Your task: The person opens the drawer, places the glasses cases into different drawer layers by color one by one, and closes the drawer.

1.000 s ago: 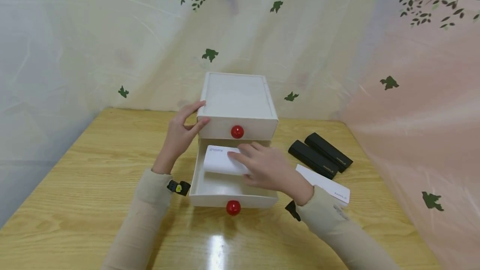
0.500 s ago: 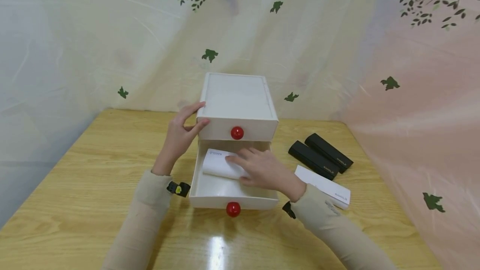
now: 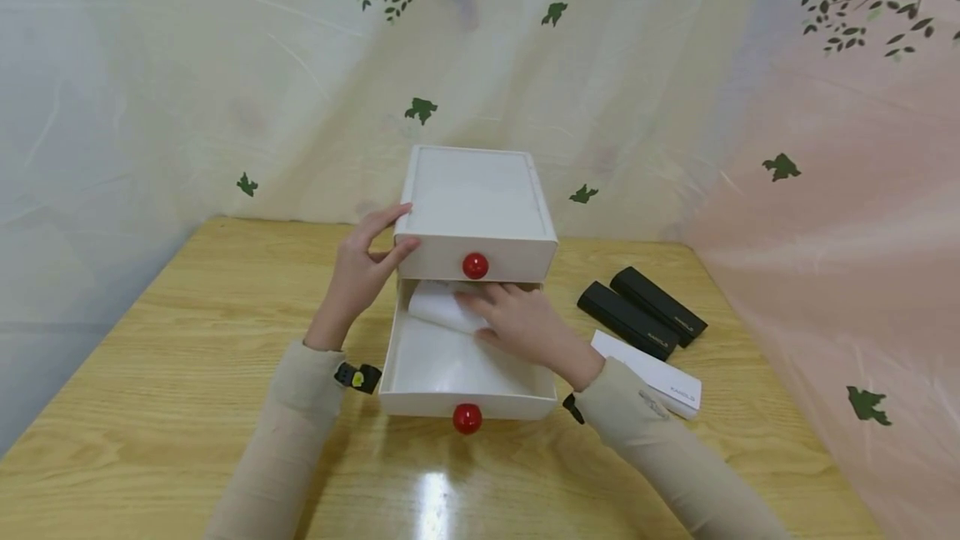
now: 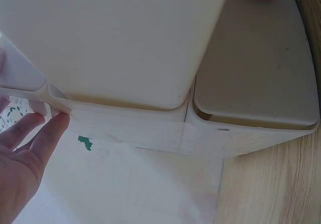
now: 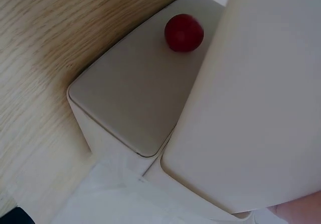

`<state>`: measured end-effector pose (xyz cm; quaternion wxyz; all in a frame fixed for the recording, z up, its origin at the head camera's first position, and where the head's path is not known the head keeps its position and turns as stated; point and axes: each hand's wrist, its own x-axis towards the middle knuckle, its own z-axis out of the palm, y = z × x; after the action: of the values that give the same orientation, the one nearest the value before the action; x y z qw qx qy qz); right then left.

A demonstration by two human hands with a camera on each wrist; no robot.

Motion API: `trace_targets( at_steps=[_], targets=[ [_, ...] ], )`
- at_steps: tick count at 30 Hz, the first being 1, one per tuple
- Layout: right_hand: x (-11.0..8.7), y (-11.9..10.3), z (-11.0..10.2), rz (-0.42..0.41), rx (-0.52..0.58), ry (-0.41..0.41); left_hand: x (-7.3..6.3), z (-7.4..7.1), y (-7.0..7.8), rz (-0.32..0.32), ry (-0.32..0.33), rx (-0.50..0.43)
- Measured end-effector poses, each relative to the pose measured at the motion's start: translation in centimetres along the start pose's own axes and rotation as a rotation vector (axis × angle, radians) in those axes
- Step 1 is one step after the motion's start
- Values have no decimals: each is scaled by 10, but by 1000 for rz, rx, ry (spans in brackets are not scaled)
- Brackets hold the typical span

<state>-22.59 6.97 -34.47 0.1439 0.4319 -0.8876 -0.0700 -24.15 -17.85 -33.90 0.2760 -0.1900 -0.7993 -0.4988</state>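
Note:
A white drawer cabinet (image 3: pixel 480 190) with red knobs stands on the table, its middle drawer (image 3: pixel 465 403) pulled out toward me. My left hand (image 3: pixel 360 273) grips the cabinet's upper left front corner, thumb on the front and fingers along the side and top edge; this hand (image 4: pixel 25 153) also shows in the left wrist view. Inside the open drawer, my right hand (image 3: pixel 528 323) holds a white oblong case (image 3: pixel 442 307), thumb at its near side. The case's back end lies under the upper drawer's front, and its right end is hidden by the hand.
Right of the cabinet, two black oblong cases (image 3: pixel 628 319) lie side by side, with another white case (image 3: pixel 652 373) in front, partly behind my right sleeve. A lower drawer front (image 5: pixel 140 83) with a red knob is pushed in beneath the open drawer. A leaf-patterned curtain (image 3: pixel 315 107) hangs behind.
My right hand has lowered the white case into the drawer and moved it toward the back, under the upper drawer's front. The left hand stays at the cabinet corner.

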Motion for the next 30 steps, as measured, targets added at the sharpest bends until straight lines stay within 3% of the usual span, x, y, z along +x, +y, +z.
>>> trace_targets(
  at_steps=[14, 22, 25, 30],
  targets=[
    [3, 0, 1, 73, -48, -34, 0, -1, 2, -23, -15, -8],
    [-7, 1, -7, 58, 37, -32, 0, -1, 3, -35, -22, -7],
    [-14, 2, -12, 30, 74, 9, 0, -1, 2, -38, -23, -6],
    [-31, 4, -18, -7, 127, 184, 1, -1, 1, -31, -26, 0]
  ],
)
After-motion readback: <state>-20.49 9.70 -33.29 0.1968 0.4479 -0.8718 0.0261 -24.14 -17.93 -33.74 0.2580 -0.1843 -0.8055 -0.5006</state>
